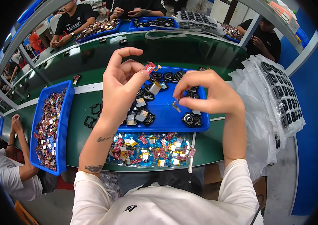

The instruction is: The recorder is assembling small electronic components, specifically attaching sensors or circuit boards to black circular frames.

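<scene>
Over the blue tray (168, 112), my left hand (123, 82) pinches a small red circuit board (149, 67) with a gold tab between thumb and fingertip. My right hand (213, 92) is closed above the tray's right part, thumb against the fingers. A small tan-gold flexible strip (176, 107) shows just under its fingertips; it seems pinched there, though the contact is hard to make out. Black watch-like housings (192, 119) lie in the tray, some with silver battery-like blocks (142, 115) on them. Part of the housings is hidden behind my hands.
Nearest me, a clear tray (188, 146) holds red boards and silver batteries. A long blue bin (62, 150) of similar parts stands left. Black frames (89, 121) lie on the green table (80, 138). Stacked trays of black parts (284, 93) rise at right. Co-workers sit across and left.
</scene>
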`<state>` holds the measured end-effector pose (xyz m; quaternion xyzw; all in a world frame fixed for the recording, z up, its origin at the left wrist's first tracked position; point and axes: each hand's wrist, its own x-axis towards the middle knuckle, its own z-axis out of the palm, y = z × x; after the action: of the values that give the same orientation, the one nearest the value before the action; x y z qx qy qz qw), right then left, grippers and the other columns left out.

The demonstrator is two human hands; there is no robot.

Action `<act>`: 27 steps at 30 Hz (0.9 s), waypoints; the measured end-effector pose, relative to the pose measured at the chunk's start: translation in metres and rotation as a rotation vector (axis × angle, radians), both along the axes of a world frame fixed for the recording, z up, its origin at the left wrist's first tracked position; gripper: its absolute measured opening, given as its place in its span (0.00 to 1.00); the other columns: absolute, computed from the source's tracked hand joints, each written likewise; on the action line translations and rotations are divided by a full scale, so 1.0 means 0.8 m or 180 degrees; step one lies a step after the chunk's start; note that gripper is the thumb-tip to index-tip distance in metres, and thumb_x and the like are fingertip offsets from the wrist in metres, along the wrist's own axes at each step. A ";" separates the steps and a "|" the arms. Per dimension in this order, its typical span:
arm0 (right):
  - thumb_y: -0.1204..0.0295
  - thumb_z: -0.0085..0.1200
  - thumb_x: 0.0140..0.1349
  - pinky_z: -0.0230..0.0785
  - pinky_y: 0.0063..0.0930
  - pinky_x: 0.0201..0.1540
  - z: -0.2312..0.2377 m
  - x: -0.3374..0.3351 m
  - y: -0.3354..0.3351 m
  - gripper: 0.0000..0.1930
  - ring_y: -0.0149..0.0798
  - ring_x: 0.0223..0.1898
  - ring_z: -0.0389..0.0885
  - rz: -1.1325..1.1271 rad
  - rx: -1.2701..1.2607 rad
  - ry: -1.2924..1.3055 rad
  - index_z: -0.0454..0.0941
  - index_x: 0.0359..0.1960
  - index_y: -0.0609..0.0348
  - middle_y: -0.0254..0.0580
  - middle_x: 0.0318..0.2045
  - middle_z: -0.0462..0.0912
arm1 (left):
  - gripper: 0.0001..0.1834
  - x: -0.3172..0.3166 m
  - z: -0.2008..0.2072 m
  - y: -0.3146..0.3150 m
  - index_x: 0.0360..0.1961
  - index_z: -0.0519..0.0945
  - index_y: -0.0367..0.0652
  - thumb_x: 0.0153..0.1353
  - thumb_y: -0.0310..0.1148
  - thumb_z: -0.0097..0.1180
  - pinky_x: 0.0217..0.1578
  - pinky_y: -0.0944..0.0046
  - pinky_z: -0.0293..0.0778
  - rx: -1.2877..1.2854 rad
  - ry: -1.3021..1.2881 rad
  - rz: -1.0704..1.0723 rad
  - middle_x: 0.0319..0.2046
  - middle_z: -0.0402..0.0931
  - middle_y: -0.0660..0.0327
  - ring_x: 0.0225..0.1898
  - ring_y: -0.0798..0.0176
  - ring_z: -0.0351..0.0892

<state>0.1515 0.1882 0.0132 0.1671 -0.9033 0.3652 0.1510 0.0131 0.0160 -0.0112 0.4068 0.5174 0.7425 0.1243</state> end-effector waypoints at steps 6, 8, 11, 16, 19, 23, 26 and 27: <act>0.73 0.61 0.54 0.66 0.14 0.28 -0.011 -0.013 -0.021 0.07 0.21 0.25 0.76 -0.1127 -0.0933 0.0288 0.80 0.28 0.65 0.35 0.24 0.81 | 0.22 0.016 -0.005 0.007 0.51 0.66 0.37 0.54 0.18 0.55 0.32 0.75 0.68 -0.0007 0.0357 -0.0032 0.27 0.75 0.63 0.30 0.76 0.73; 0.73 0.61 0.55 0.66 0.13 0.28 -0.015 -0.015 -0.028 0.06 0.22 0.25 0.76 -0.1183 -0.1192 0.0423 0.81 0.30 0.65 0.35 0.24 0.81 | 0.19 0.015 -0.008 0.007 0.48 0.69 0.37 0.54 0.19 0.56 0.34 0.75 0.70 0.0020 0.0679 -0.0313 0.27 0.75 0.63 0.31 0.74 0.74; 0.73 0.61 0.55 0.67 0.14 0.29 -0.020 -0.018 -0.031 0.08 0.22 0.26 0.76 -0.0999 -0.1607 0.0350 0.81 0.33 0.65 0.34 0.26 0.81 | 0.11 0.017 -0.008 0.010 0.40 0.74 0.35 0.54 0.19 0.57 0.38 0.74 0.72 -0.0032 0.0737 -0.0253 0.29 0.76 0.62 0.34 0.73 0.76; 0.69 0.67 0.45 0.67 0.23 0.28 -0.016 -0.018 -0.046 0.12 0.30 0.27 0.75 -0.1370 -0.0687 0.1350 0.79 0.30 0.61 0.36 0.27 0.79 | 0.08 0.020 -0.003 0.003 0.35 0.75 0.32 0.55 0.22 0.59 0.36 0.75 0.73 -0.0166 0.0320 -0.0045 0.30 0.79 0.59 0.34 0.72 0.79; 0.68 0.70 0.38 0.67 0.28 0.28 -0.019 -0.022 -0.054 0.17 0.40 0.29 0.72 -0.1305 0.0646 0.2509 0.77 0.29 0.58 0.40 0.28 0.74 | 0.07 0.017 0.002 0.004 0.34 0.75 0.31 0.56 0.24 0.60 0.32 0.77 0.73 -0.0142 0.0044 0.0147 0.28 0.81 0.57 0.31 0.72 0.80; 0.72 0.67 0.44 0.67 0.24 0.28 -0.034 -0.031 -0.043 0.10 0.35 0.25 0.74 -0.1354 0.0785 0.2570 0.78 0.27 0.60 0.38 0.24 0.76 | 0.08 0.013 0.001 0.001 0.34 0.76 0.31 0.59 0.26 0.58 0.32 0.77 0.73 -0.0263 0.0008 -0.0139 0.28 0.80 0.58 0.31 0.73 0.79; 0.75 0.63 0.50 0.66 0.18 0.27 -0.018 -0.014 -0.048 0.05 0.27 0.23 0.74 -0.1340 -0.0885 0.1223 0.80 0.27 0.61 0.36 0.22 0.79 | 0.08 0.003 0.005 -0.006 0.38 0.77 0.32 0.60 0.26 0.56 0.33 0.75 0.72 -0.0424 0.0326 -0.0386 0.31 0.79 0.60 0.33 0.73 0.78; 0.74 0.61 0.54 0.66 0.16 0.27 -0.020 -0.014 -0.041 0.04 0.22 0.24 0.75 -0.1097 -0.1167 0.1045 0.81 0.29 0.63 0.35 0.23 0.81 | 0.08 0.005 0.010 -0.008 0.38 0.78 0.33 0.59 0.26 0.55 0.34 0.75 0.72 -0.0402 0.0655 -0.0368 0.32 0.79 0.60 0.34 0.73 0.77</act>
<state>0.1404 0.1553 -0.0026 0.0381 -0.8008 0.4593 0.3824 0.0169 0.0100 -0.0034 0.5013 0.5488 0.6544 0.1386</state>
